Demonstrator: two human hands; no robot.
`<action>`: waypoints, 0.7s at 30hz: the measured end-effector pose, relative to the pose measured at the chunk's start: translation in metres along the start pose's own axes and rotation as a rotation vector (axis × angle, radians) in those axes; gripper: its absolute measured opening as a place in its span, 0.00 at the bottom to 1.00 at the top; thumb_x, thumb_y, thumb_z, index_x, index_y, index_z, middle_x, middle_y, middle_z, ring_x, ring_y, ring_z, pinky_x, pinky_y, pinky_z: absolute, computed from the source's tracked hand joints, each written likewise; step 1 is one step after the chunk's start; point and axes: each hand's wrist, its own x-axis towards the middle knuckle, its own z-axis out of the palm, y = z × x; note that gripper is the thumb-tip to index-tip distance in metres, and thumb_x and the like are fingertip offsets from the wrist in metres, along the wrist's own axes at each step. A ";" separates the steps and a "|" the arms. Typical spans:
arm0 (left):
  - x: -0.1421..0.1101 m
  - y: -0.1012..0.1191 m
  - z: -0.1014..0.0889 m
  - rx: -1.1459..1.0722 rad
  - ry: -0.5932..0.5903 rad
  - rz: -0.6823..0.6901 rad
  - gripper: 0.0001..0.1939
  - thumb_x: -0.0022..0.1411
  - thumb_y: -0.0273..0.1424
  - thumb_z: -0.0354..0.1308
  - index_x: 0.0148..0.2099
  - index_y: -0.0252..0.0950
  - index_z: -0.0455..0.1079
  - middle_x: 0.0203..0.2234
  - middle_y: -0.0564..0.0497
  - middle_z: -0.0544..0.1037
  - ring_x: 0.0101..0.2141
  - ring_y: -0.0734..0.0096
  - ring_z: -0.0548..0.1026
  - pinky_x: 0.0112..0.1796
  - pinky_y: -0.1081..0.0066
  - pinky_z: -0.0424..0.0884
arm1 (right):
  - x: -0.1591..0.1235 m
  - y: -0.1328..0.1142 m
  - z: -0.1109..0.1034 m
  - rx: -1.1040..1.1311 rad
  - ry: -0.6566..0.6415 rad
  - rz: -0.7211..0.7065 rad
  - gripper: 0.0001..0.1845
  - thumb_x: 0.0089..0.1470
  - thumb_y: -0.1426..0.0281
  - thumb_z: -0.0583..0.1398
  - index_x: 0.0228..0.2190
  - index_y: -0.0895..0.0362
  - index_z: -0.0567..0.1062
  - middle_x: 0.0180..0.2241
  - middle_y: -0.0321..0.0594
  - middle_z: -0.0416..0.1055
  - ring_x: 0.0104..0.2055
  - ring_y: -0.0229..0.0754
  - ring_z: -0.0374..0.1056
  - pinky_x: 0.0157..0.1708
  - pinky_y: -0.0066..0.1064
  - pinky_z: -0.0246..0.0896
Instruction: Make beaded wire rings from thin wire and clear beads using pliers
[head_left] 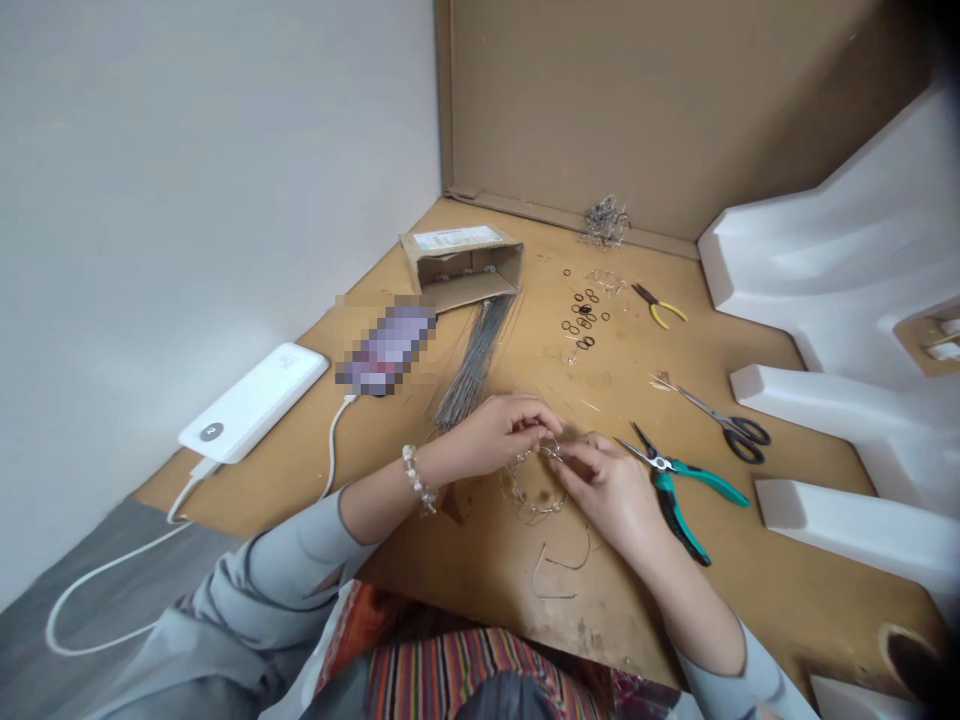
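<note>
Just above the table, both hands pinch a thin round wire loop [553, 508] with small clear bits along it. My left hand [504, 432] has its thumb and fingers closed at the loop's top and wears a beaded bracelet [418, 480]. From the other side, the closed fingertips of my right hand [609, 488] grip the loop close to the left ones. The exact point of contact is partly hidden by the fingers. Loose bent wires [556, 590] lie nearer to me. Beside my right hand rest green-handled long-nose pliers [663, 466], jaws apart.
Straight wires [471, 375] spill from an open cardboard box [461, 292]. Dark rings [585, 312], yellow-handled pliers [658, 304], scissors [731, 428] and a wire tangle [606, 222] lie farther back. A power bank [255, 402] and cabled phone [390, 348] are left; white foam [840, 510] stands right.
</note>
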 end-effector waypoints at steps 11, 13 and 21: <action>-0.002 0.005 0.003 -0.078 -0.086 0.035 0.08 0.60 0.24 0.52 0.36 0.33 0.73 0.31 0.52 0.76 0.30 0.79 0.71 0.34 0.77 0.66 | -0.002 -0.003 -0.003 0.084 -0.013 -0.040 0.06 0.53 0.67 0.58 0.30 0.53 0.76 0.39 0.41 0.73 0.30 0.38 0.68 0.31 0.30 0.60; -0.003 0.004 0.003 -0.014 -0.087 0.081 0.09 0.61 0.23 0.51 0.36 0.34 0.73 0.32 0.52 0.76 0.31 0.79 0.71 0.35 0.77 0.66 | -0.001 -0.002 -0.002 0.158 -0.018 0.000 0.05 0.52 0.67 0.58 0.30 0.53 0.73 0.31 0.38 0.72 0.26 0.37 0.66 0.28 0.28 0.58; -0.005 0.004 0.007 0.207 -0.078 0.210 0.11 0.62 0.22 0.48 0.39 0.36 0.71 0.33 0.53 0.75 0.35 0.77 0.71 0.39 0.76 0.65 | 0.002 -0.002 -0.001 0.341 -0.059 0.035 0.04 0.49 0.68 0.58 0.26 0.55 0.69 0.22 0.33 0.64 0.22 0.34 0.59 0.23 0.26 0.53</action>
